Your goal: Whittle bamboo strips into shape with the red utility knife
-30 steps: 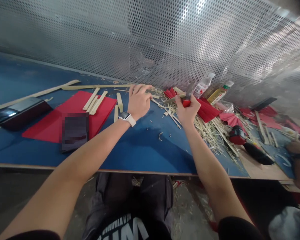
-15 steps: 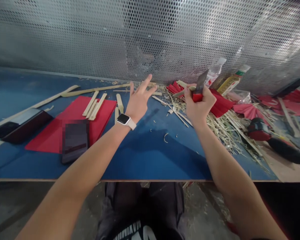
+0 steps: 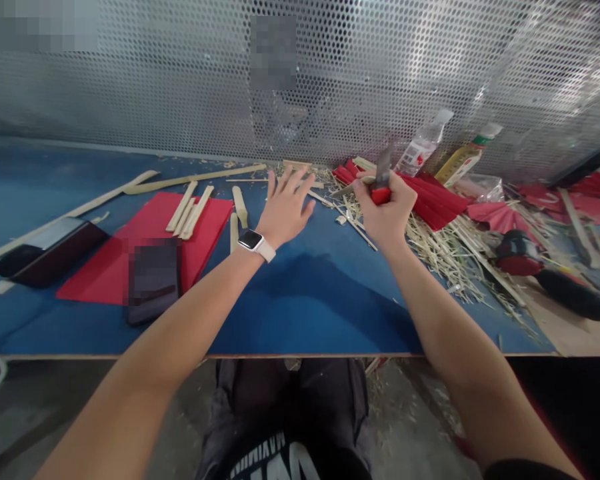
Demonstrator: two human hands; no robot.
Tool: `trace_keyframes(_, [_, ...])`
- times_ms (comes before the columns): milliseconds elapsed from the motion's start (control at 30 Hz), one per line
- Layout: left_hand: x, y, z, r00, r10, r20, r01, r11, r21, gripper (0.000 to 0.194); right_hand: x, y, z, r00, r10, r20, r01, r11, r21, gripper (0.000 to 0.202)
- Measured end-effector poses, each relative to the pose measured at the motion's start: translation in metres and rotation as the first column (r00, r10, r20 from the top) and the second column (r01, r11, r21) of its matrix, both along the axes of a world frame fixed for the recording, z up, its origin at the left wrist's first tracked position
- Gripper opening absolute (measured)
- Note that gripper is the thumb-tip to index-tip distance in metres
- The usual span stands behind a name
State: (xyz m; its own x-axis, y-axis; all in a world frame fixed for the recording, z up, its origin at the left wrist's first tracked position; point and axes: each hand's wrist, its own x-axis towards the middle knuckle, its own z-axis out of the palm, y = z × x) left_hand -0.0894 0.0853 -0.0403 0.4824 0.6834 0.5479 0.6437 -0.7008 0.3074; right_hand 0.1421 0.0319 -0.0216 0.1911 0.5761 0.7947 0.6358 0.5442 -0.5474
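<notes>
My left hand [image 3: 286, 210], with a watch [image 3: 251, 240] on its wrist, is spread palm down low over the blue table. It holds nothing. Just left of it lie short bamboo slips [image 3: 240, 207]. In my right hand [image 3: 387, 213], closed fingers grip a knife [image 3: 381, 177] with a wide grey blade pointing up and red at its base. A thin strip [image 3: 349, 189] juts out leftward from the same hand; I cannot tell what it is. Thin shavings [image 3: 353, 217] and folded red paper [image 3: 435, 200] lie around that hand.
On the left are red sheets [image 3: 100, 277] with several bamboo pieces [image 3: 197, 213], a phone [image 3: 153, 283] and a dark case [image 3: 45, 250]. Two bottles [image 3: 423, 147] lean against the perforated metal wall [image 3: 180, 87]. A black-and-red tool [image 3: 520, 253] lies right, beside a shavings heap [image 3: 445, 267].
My left hand has turned flatter, its fingers lower and spread. My right hand has shifted slightly left with the knife. Small curled shavings on the table between my arms are gone from there.
</notes>
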Motion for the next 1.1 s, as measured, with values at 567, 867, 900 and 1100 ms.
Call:
trace_keyframes(567, [0.019,-0.013,-0.006,0.939,-0.112,0.325,0.204,0.942,-0.265,0.015,-0.013,0.011,-0.006,0.900,0.176,-0.399,-0.296,0.918,-0.264,0.060])
trace_keyframes(867, [0.025,-0.015,-0.002,0.796,-0.057,0.603,0.414,0.777,-0.474,0.008,-0.011,0.007,-0.006,0.986,0.139,-0.087,-0.161,0.924,-0.347,0.048])
trace_keyframes(900, [0.025,-0.015,-0.001,0.784,-0.058,0.618,0.434,0.764,-0.479,0.010,-0.011,0.007,-0.005,0.987,0.147,-0.071,-0.163,0.924,-0.347,0.052])
trace_keyframes(1100, [0.024,-0.018,0.005,0.720,-0.081,0.689,0.501,0.748,-0.436,0.024,-0.011,0.005,-0.006,0.952,0.256,-0.169,-0.303,0.866,-0.397,0.076])
